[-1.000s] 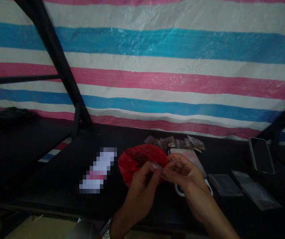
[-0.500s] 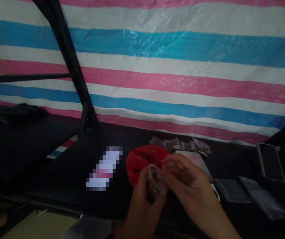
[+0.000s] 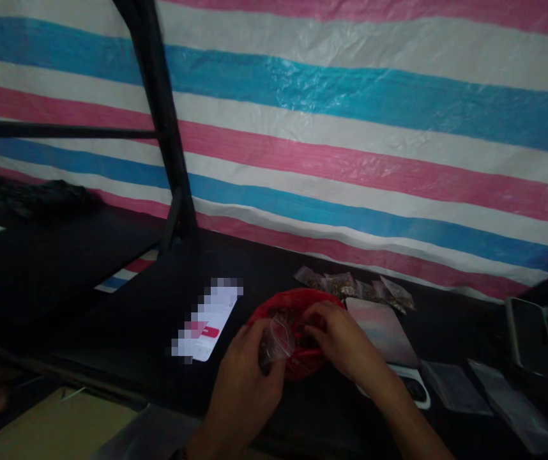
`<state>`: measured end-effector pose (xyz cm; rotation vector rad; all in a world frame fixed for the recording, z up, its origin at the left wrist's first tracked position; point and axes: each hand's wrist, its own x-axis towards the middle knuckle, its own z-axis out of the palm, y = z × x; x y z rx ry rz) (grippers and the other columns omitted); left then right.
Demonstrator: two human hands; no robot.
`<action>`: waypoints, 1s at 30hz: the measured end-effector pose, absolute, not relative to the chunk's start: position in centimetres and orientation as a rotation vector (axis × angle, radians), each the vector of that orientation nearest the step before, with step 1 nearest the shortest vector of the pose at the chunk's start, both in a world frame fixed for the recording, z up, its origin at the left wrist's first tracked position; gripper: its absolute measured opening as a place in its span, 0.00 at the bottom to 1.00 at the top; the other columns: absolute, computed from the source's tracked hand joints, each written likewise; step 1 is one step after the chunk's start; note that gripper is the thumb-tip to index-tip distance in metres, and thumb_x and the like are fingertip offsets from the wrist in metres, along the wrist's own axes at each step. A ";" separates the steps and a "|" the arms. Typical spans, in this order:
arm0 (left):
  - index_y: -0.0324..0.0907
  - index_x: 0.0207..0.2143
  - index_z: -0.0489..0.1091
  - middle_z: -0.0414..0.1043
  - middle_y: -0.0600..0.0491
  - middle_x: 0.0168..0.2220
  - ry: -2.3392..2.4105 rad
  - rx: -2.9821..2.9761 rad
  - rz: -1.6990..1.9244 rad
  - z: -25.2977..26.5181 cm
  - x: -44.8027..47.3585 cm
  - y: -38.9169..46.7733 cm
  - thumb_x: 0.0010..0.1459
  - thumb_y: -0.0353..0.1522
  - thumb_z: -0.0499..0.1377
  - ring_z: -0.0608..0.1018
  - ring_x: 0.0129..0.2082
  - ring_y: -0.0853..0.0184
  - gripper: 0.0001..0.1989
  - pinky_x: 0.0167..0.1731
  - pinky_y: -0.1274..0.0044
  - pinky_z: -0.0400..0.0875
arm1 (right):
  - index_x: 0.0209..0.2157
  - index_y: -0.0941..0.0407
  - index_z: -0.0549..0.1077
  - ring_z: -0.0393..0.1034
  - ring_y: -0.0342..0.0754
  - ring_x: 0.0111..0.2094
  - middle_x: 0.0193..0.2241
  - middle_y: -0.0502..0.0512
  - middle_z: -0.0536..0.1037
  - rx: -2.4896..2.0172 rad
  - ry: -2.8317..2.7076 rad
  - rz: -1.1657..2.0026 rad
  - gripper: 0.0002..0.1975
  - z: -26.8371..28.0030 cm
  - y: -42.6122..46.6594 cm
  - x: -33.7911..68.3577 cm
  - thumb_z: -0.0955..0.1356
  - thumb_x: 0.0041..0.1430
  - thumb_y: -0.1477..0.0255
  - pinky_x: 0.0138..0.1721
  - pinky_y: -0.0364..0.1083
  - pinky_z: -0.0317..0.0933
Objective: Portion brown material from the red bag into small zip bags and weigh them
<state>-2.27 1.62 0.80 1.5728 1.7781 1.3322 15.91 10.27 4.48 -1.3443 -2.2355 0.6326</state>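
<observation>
two hands work low in the middle of the dark table point(image 3: 125, 332). the left hand point(image 3: 243, 383) has its fingers pinched on a small clear bag point(image 3: 276, 342), held just at the near rim of a red bag point(image 3: 297, 338) that lies open on the table. the right hand point(image 3: 336, 338) reaches into the red bag's mouth; its fingers curl down among the contents, and i cannot tell whether they grip anything, since the hand itself hides them. behind the red bag several small filled packets point(image 3: 355, 287) lie in a row against the striped tarp point(image 3: 350, 128). just right of the hands sits a small scale point(image 3: 386, 332), the right forearm crossing its near end. further right lie empty clear bags point(image 3: 489, 396) and a phone point(image 3: 532, 335). left of the red bag lies a white card point(image 3: 209, 319). a black post point(image 3: 161, 108) stands at the table's back left corner.
</observation>
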 end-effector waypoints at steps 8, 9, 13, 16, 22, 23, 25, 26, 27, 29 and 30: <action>0.45 0.44 0.76 0.79 0.49 0.40 1.566 1.322 1.449 1.4 -2.1 1.8 0.59 0.35 0.60 0.82 0.39 0.58 0.12 0.41 0.67 0.79 | 0.39 0.53 0.79 0.78 0.57 0.46 0.44 0.58 0.82 -1.357 -2.245 0.434 0.08 5.5 10.8 13.0 0.70 0.62 0.80 0.49 0.53 0.67; 0.44 0.43 0.76 0.79 0.50 0.39 1.501 1.265 1.470 1.7 -2.1 1.9 0.60 0.37 0.60 0.82 0.38 0.59 0.11 0.39 0.69 0.79 | 0.38 0.53 0.79 0.78 0.57 0.44 0.43 0.58 0.83 -1.363 -2.230 0.467 0.07 5.3 10.8 12.7 0.71 0.62 0.79 0.47 0.53 0.67; 0.43 0.43 0.76 0.80 0.52 0.38 1.345 0.995 1.571 1.9 -1.9 2.5 0.58 0.41 0.62 0.81 0.38 0.61 0.15 0.39 0.72 0.78 | 0.35 0.53 0.80 0.79 0.52 0.34 0.32 0.53 0.84 -1.317 -2.136 0.755 0.04 4.9 10.8 12.2 0.72 0.61 0.76 0.37 0.48 0.67; 0.42 0.43 0.75 0.79 0.53 0.37 1.312 0.828 1.572 1.3 -2.0 2.9 0.57 0.40 0.62 0.80 0.36 0.63 0.14 0.37 0.73 0.77 | 0.34 0.53 0.80 0.79 0.50 0.32 0.31 0.51 0.84 -1.280 -2.074 0.909 0.03 4.9 10.7 12.5 0.72 0.60 0.73 0.34 0.46 0.66; 0.43 0.43 0.75 0.80 0.52 0.41 1.367 1.020 1.604 0.8 -2.7 2.6 0.59 0.39 0.62 0.80 0.38 0.61 0.12 0.40 0.71 0.77 | 0.34 0.56 0.80 0.77 0.49 0.29 0.28 0.53 0.84 -1.215 -1.865 1.229 0.11 5.0 10.9 14.0 0.72 0.61 0.63 0.32 0.46 0.68; 0.44 0.44 0.75 0.80 0.51 0.42 1.427 1.110 1.625 0.8 -2.8 2.4 0.59 0.38 0.62 0.80 0.40 0.60 0.12 0.41 0.69 0.77 | 0.34 0.56 0.81 0.77 0.49 0.30 0.29 0.53 0.84 -1.188 -1.827 1.264 0.12 5.1 10.9 14.3 0.72 0.61 0.61 0.33 0.46 0.68; 0.44 0.45 0.76 0.79 0.49 0.44 1.556 1.282 1.646 0.8 -3.0 2.2 0.58 0.37 0.63 0.80 0.44 0.57 0.13 0.45 0.66 0.77 | 0.35 0.56 0.80 0.78 0.50 0.32 0.31 0.54 0.85 -1.140 -1.740 1.294 0.14 5.7 10.8 14.9 0.74 0.58 0.59 0.36 0.47 0.69; 0.45 0.46 0.76 0.79 0.49 0.44 1.609 1.356 1.640 0.8 -3.1 2.2 0.57 0.36 0.63 0.80 0.45 0.56 0.14 0.46 0.65 0.77 | 0.36 0.56 0.80 0.79 0.50 0.33 0.31 0.54 0.85 -1.122 -1.701 1.295 0.15 6.1 10.7 15.2 0.75 0.57 0.57 0.37 0.47 0.69; 0.45 0.46 0.76 0.78 0.48 0.45 1.648 1.419 1.623 0.8 -3.0 2.2 0.57 0.35 0.63 0.80 0.45 0.56 0.14 0.46 0.64 0.77 | 0.37 0.56 0.80 0.79 0.51 0.34 0.32 0.53 0.85 -1.111 -1.669 1.286 0.17 6.6 10.5 15.5 0.76 0.56 0.56 0.39 0.48 0.70; 0.45 0.47 0.76 0.78 0.48 0.44 1.691 1.527 1.567 1.0 -2.7 2.3 0.57 0.35 0.63 0.80 0.44 0.55 0.15 0.43 0.64 0.77 | 0.39 0.54 0.80 0.80 0.51 0.36 0.34 0.53 0.85 -1.096 -1.627 1.258 0.19 8.0 9.9 15.8 0.77 0.55 0.54 0.40 0.48 0.70; 0.45 0.48 0.76 0.78 0.48 0.44 1.708 1.579 1.544 1.2 -2.5 2.4 0.58 0.35 0.63 0.80 0.43 0.55 0.15 0.43 0.63 0.77 | 0.40 0.54 0.79 0.80 0.51 0.37 0.35 0.53 0.85 -1.085 -1.617 1.245 0.19 8.7 9.4 15.8 0.77 0.55 0.54 0.41 0.48 0.70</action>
